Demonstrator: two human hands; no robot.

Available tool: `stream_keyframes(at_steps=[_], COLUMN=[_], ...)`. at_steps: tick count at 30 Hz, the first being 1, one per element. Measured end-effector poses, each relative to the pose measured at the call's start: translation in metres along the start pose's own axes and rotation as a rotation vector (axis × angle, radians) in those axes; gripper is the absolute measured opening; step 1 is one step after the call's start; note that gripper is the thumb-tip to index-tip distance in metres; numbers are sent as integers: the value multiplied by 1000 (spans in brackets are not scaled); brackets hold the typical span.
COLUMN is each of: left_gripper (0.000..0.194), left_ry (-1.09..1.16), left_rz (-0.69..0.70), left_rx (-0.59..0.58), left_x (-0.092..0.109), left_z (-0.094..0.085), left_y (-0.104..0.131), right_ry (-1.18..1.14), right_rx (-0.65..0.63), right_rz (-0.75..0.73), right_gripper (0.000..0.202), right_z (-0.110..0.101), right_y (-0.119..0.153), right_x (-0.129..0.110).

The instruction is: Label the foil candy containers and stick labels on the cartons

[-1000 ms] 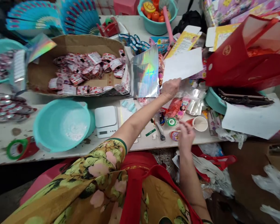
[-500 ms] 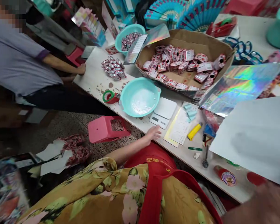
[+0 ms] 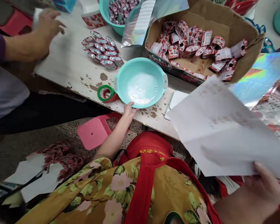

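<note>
My left hand (image 3: 130,111) grips the near rim of a teal basin (image 3: 151,70) with small white pieces inside. In my right hand (image 3: 268,183), at the lower right, is a large white sheet of paper (image 3: 214,130), pinched at its near edge. The sheet covers most of a white scale (image 3: 176,99), of which one corner shows. Left of the basin lies a roll of green and red tape (image 3: 106,93). Farther back is a cluster of shiny foil-wrapped packs (image 3: 102,49).
A cardboard box (image 3: 205,15) of red and white printed rolls stands behind the basin. Another teal bowl (image 3: 119,28) holds small pink-rimmed items. A person's hand (image 3: 49,25) reaches over the table's left end. A pink stool (image 3: 93,132) stands below the table edge.
My left hand has moved left from beside the scale to the basin's rim. The paper has come left across the scale with my right hand. The other person's hand has lifted off the table corner.
</note>
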State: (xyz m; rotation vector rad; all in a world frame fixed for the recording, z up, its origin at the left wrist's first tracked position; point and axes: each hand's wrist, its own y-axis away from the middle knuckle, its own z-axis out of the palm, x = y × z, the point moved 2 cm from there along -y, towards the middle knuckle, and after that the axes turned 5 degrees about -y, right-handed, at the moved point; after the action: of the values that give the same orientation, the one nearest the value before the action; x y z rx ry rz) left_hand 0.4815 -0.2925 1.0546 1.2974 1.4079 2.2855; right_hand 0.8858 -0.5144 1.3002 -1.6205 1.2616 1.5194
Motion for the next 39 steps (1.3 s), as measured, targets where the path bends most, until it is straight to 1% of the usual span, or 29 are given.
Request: stream_keyframes(at_steps=[1, 2, 3, 4, 7, 9, 11, 14, 16, 17, 18, 19, 20, 21, 22, 23, 25, 26, 27, 28, 30, 31, 32, 34, 35, 36, 37, 39], left_gripper=[34, 32, 31, 31, 28, 27, 27, 26, 36, 43, 50, 56, 60, 60, 57, 54, 51, 50, 51, 52, 54, 54, 51, 42, 39, 38, 40, 44], left_ry=[-13, -28, -45, -61, -114, -151, -194, -258, -297, -341, -415, -523, -670, -830, -1001, -1197, -1551, -1692, -1796, -1864, -1908, -1890, -1848, -1693, -1579, -1450, -1317, -1090], left_rz=[15, 33, 53, 71, 99, 126, 167, 218, 250, 309, 405, 542, 706, 850, 956, 1016, 1075, 1087, 1096, 1106, 1130, 1146, 1161, 1144, 1081, 968, 807, 436], left_rx=[-12, -26, -41, -53, -70, -82, -81, -66, -51, -22, 21, 75, 112, 124, 70, -61, -348, -481, -586, -662, -746, -769, -784, -779, -788, -821, -876, -1005], left_x=[11, 22, 30, 38, 55, 68, 85, 113, 121, 119, 112, 100, 84, 63, 39, 13, -32, -49, -59, -65, -62, -57, -51, -40, -37, -36, -38, -46], left_z=[-7, -12, -16, -19, -24, -23, -21, -22, -34, -44, -56, -68, -79, -88, -93, -93, -86, -80, -73, -66, -55, -52, -51, -52, -54, -55, -57, -58], left_y=[-9, -16, -23, -29, -46, -59, -74, -92, -92, -86, -77, -65, -51, -37, -26, -17, -9, -8, -10, -13, -19, -21, -21, -13, -5, 4, 13, 31], right_ry=[37, 75, 110, 133, 157, 158, 172, 245, 322, 364, 409, 455, 504, 553, 599, 634, 658, 644, 599, 534, 395, 345, 316, 238, 153, 44, -71, -246], right_rx=[-54, -120, -191, -258, -486, -645, -777, -873, -916, -941, -960, -968, -968, -957, -939, -920, -871, -820, -750, -675, -562, -546, -558, -611, -620, -612, -592, -534], right_rz=[-107, -178, -189, -131, 113, 212, 292, 340, 289, 237, 168, 87, 5, -70, -131, -177, -251, -292, -326, -347, -328, -289, -244, -109, -15, 88, 189, 337], right_gripper=[66, 56, 50, 47, 45, 44, 44, 43, 40, 37, 34, 31, 28, 25, 23, 22, 19, 19, 20, 24, 32, 32, 32, 41, 46, 50, 52, 54], right_z=[13, 26, 39, 51, 89, 119, 151, 193, 217, 228, 238, 247, 256, 263, 270, 275, 281, 281, 279, 275, 262, 256, 249, 241, 239, 238, 239, 242], right_y=[7, 12, 14, 14, 12, 10, 10, 10, 10, 10, 11, 12, 13, 15, 17, 19, 26, 30, 33, 37, 46, 52, 60, 84, 98, 114, 131, 162], right_x=[5, 12, 21, 33, 76, 105, 134, 173, 194, 203, 209, 214, 217, 218, 218, 216, 208, 202, 195, 189, 181, 181, 182, 191, 197, 204, 211, 224])
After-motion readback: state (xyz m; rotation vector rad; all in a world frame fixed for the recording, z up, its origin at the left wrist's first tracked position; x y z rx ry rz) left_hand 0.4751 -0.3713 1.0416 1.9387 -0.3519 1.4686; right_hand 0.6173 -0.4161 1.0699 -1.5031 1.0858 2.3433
